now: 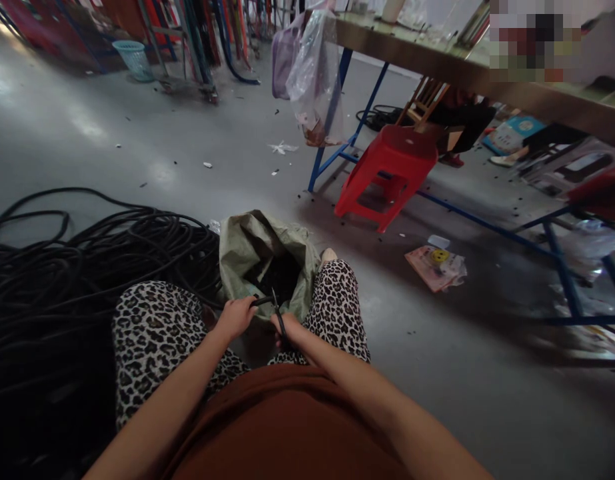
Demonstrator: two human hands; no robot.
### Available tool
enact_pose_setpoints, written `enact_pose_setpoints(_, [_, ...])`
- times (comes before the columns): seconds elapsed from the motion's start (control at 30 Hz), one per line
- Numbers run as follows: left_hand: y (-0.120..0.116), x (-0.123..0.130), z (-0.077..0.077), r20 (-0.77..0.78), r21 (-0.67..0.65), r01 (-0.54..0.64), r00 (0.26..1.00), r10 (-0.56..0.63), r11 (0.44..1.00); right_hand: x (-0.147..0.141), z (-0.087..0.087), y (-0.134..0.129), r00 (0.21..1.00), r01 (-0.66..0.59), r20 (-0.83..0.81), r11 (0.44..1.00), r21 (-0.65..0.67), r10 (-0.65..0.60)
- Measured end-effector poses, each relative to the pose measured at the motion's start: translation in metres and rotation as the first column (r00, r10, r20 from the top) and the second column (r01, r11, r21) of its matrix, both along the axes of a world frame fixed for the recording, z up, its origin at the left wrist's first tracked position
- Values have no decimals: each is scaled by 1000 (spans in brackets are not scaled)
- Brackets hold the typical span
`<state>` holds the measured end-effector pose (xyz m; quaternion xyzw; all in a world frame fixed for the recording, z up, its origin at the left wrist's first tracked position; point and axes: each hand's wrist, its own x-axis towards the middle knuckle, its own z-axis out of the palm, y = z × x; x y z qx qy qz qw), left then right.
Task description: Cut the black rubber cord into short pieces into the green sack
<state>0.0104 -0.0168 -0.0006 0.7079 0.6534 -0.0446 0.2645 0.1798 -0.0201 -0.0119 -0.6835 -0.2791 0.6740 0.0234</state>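
Observation:
My left hand [237, 317] is closed round a black rubber cord [261, 301], whose short end sticks out to the right. In my right hand [288, 329] is a pair of black-handled scissors [278, 312]; the blades point up and lie at the cord's end. Whether the blades have cut into it I cannot tell. Below both hands, between my knees, a pale green woven sack [234, 248] stands with its mouth wide. Dark pieces lie inside it, too dim to make out singly. A large heap of black cord [152, 243] spreads over the floor at my left.
A red plastic stool [394, 163] stands ahead to the right by a long worktable [412, 57] with blue legs. A clear plastic bag [314, 73] hangs from the table's corner. Farther back are a light blue basket [133, 60] and a seated person's legs [467, 127].

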Motion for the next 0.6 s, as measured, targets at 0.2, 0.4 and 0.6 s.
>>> enact_pose_setpoints(0.2, [0,-1,-1,-49,18,-7,999,7,1000,0,19,0,1000,7,-6,997,-72,-8])
enact_pose_setpoints(0.4, [0,1,4,-48,-25,5,999,-7,1000,0,25,0,999,-23,37,999,-41,25])
enact_pose_setpoints(0.6, [1,3,11,-101,-61,36,994,-43,997,1,16,-2,997,-28,66,999,-17,30])
